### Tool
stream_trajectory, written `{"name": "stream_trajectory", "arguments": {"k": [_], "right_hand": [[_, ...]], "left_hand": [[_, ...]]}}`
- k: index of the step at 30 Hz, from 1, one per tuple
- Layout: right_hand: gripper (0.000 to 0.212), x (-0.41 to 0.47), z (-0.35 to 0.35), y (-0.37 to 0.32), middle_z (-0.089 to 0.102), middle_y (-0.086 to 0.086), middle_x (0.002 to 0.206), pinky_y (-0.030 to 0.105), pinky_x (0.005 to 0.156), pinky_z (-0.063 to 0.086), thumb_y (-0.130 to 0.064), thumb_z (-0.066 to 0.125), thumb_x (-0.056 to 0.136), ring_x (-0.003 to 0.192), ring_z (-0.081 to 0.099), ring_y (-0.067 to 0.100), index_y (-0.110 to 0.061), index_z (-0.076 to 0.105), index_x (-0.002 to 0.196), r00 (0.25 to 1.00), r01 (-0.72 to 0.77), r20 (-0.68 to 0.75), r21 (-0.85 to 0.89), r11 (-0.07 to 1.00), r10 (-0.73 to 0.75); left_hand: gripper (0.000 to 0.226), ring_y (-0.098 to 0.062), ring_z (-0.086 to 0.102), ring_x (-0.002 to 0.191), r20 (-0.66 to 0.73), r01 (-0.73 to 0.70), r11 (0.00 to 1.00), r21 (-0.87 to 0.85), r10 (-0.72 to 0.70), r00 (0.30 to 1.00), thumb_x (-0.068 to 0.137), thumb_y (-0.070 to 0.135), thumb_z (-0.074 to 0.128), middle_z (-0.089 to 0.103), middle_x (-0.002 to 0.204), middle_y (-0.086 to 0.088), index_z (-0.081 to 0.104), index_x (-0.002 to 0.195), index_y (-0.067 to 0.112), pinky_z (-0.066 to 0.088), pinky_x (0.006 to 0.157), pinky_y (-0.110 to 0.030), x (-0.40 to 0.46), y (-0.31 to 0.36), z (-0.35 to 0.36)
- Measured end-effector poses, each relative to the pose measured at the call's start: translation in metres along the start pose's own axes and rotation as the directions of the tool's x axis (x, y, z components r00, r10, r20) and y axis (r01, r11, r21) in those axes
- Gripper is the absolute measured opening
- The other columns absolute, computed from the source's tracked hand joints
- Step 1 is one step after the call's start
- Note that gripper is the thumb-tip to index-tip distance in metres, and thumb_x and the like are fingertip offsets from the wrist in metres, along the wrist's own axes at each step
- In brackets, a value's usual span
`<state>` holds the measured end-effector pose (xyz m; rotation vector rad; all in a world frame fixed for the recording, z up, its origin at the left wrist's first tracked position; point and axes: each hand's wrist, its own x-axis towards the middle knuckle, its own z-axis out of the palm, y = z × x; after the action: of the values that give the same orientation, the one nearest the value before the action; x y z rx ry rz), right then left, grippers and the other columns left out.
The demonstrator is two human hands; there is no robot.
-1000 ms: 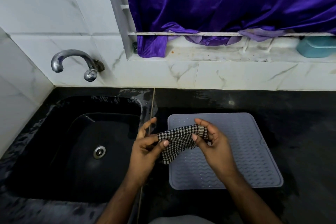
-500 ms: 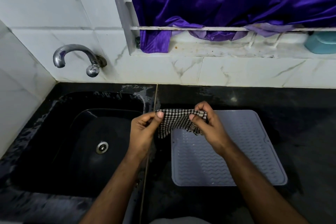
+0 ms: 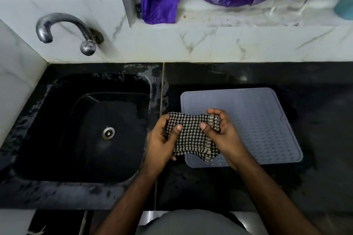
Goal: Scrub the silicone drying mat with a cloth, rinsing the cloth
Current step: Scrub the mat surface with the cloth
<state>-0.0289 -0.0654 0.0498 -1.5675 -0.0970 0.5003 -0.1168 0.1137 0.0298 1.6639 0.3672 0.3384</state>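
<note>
Cloth held over the mat's left edge

Worktop of dark, wet stone carries a black sink on its left side, a curved metal tap on the tiled wall above it. A grey, ridged silicone drying mat, rounded at its corners, lies flat right of the sink. Purple curtain hangs behind. The checked woven cloth is stretched above the mat's left edge; left hand and right hand each pinch it, thumbs on top.

Basin of sink open, only drain at bottom; tap overhangs its rear left corner. Both hands and cloth block mat left edge; mat's right and rear bare, counter beyond open
</note>
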Motion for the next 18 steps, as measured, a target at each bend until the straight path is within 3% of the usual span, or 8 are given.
{"name": "stream_trajectory", "arguments": {"k": [2,5,8,11,15,18], "right_hand": [[0.043,-0.005,-0.001,0.008,0.071,-0.004,0.111,0.034,0.081,0.06,-0.012,0.073,0.089,0.103,0.069,0.014,-0.029,0.055,0.124,0.999,0.002,-0.048,0.028,1.0,0.0],[0.04,-0.012,0.0,0.019,0.073,0.003,0.114,0.035,0.081,0.06,-0.016,0.077,0.086,0.106,0.07,0.022,-0.018,0.06,0.123,0.991,-0.04,-0.119,0.211,0.977,0.067],[0.038,-0.019,0.002,0.028,0.071,0.016,0.119,0.038,0.081,0.059,-0.03,0.074,0.089,0.11,0.069,0.031,-0.008,0.068,0.12,0.975,-0.19,-0.025,0.424,0.886,0.221],[0.036,-0.024,0.0,0.034,0.07,0.019,0.121,0.036,0.081,0.059,-0.028,0.07,0.091,0.113,0.067,0.033,-0.004,0.07,0.119,0.95,-0.302,0.08,0.463,0.833,0.3],[0.035,-0.025,-0.005,0.04,0.07,0.008,0.124,0.046,0.094,0.055,-0.026,0.07,0.091,0.116,0.066,0.027,-0.018,0.065,0.125,0.965,-0.262,0.064,0.323,0.91,0.255],[0.031,-0.026,-0.008,0.041,0.07,-0.01,0.119,0.043,0.094,0.056,-0.034,0.064,0.096,0.111,0.067,0.011,-0.038,0.058,0.126,0.992,-0.127,0.003,-0.066,0.99,0.128]], "left_hand": [[0.03,-0.017,0.072,0.063,0.05,0.057,0.998,-0.013,-0.056,0.997,0.1,0.028,0.063,0.073,0.103,0.004,0.056,0.129,0.03,0.049,0.033,-0.03,-0.004,-0.002,0.003],[0.028,-0.02,0.071,0.065,0.082,0.07,0.987,-0.146,-0.058,0.995,0.101,0.019,0.062,0.073,0.104,-0.001,0.056,0.126,0.03,0.048,0.034,-0.028,-0.006,0.0,0.007],[0.029,-0.021,0.07,0.066,0.088,0.071,0.98,-0.188,-0.055,0.995,0.101,0.02,0.062,0.072,0.105,-0.002,0.057,0.124,0.037,0.048,0.034,-0.028,-0.007,0.004,0.01],[0.032,-0.02,0.072,0.075,0.113,0.075,0.978,-0.194,-0.053,0.992,0.101,0.021,0.062,0.071,0.11,0.0,0.056,0.127,0.039,0.049,0.036,-0.028,-0.011,0.006,0.012],[0.034,-0.02,0.073,0.077,0.102,0.114,0.979,-0.171,-0.098,0.99,0.101,0.022,0.061,0.071,0.112,0.002,0.055,0.127,0.042,0.05,0.036,-0.028,-0.014,0.003,0.013],[0.036,-0.023,0.074,0.08,0.096,0.158,0.979,-0.132,-0.146,0.985,0.101,0.023,0.062,0.07,0.112,0.002,0.05,0.133,0.035,0.051,0.038,-0.029,-0.018,-0.006,0.012]]}}
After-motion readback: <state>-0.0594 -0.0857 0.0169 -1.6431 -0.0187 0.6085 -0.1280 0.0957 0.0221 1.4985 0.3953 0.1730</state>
